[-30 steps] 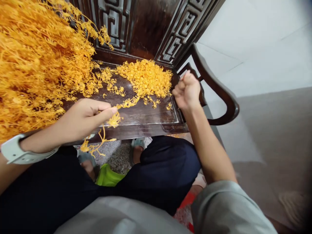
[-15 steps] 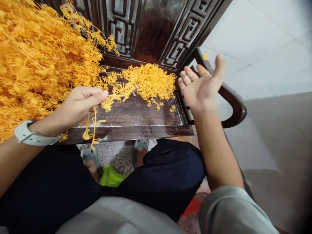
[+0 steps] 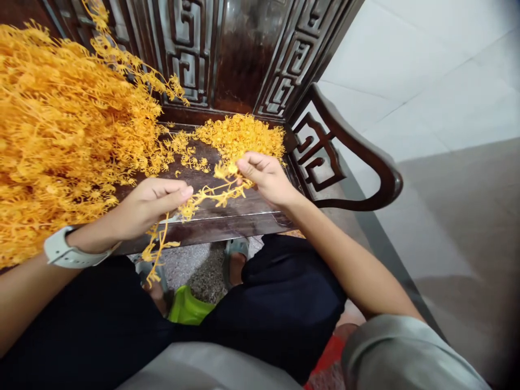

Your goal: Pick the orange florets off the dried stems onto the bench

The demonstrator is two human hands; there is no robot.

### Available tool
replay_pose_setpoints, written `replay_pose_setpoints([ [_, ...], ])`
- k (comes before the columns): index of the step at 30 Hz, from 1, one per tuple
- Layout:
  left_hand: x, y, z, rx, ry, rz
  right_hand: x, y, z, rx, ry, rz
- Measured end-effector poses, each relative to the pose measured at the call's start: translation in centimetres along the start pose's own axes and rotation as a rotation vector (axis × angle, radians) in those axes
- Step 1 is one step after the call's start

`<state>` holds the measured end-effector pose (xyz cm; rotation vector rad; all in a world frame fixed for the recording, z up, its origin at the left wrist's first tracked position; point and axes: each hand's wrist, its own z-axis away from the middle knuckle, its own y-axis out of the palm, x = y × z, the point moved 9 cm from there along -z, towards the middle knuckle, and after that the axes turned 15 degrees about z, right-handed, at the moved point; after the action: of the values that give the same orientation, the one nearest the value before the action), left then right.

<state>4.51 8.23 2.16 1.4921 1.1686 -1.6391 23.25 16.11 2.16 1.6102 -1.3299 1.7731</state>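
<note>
My left hand (image 3: 152, 206), with a pale watch strap (image 3: 75, 249) at the wrist, pinches a branched yellow plastic flower stem (image 3: 219, 195). One part of the stem hangs below my fingers and the rest stretches right over the bench seat. My right hand (image 3: 264, 176) is closed at the stem's far end, thumb and fingertips on a small yellow floret there. Just behind my right hand lies a low heap of loose florets (image 3: 244, 135). To the left rises a big pile of yellow flower stems (image 3: 69, 124), close to my left hand.
The dark carved wooden bench has a lattice backrest (image 3: 239, 54) and a curved armrest (image 3: 377, 179) on the right. A bright green plastic thing (image 3: 189, 306) is on the floor between my legs. Something red (image 3: 331, 352) shows beneath my right knee.
My right hand was open and raised by the armrest, with a yellow floret in the air near it. It has come left and closed on the stem's end. My left hand keeps its pinch.
</note>
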Motion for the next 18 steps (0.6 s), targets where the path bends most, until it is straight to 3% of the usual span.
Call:
replay_pose_setpoints([
  [4,-0.9,1.7,0.0,0.135,0.038,0.002,-1.5,-1.7,0.1,-0.181,0.078,-0.042],
  [9,-0.7,2.1,-0.1,0.140,0.068,-0.078,-2.0,-1.3,0.0,-0.153,0.144,-0.127],
  [18,-1.4,2.0,-1.1,0.105,0.126,-0.184,-3.0,-2.8,-0.3,-0.217,0.233,-0.167],
])
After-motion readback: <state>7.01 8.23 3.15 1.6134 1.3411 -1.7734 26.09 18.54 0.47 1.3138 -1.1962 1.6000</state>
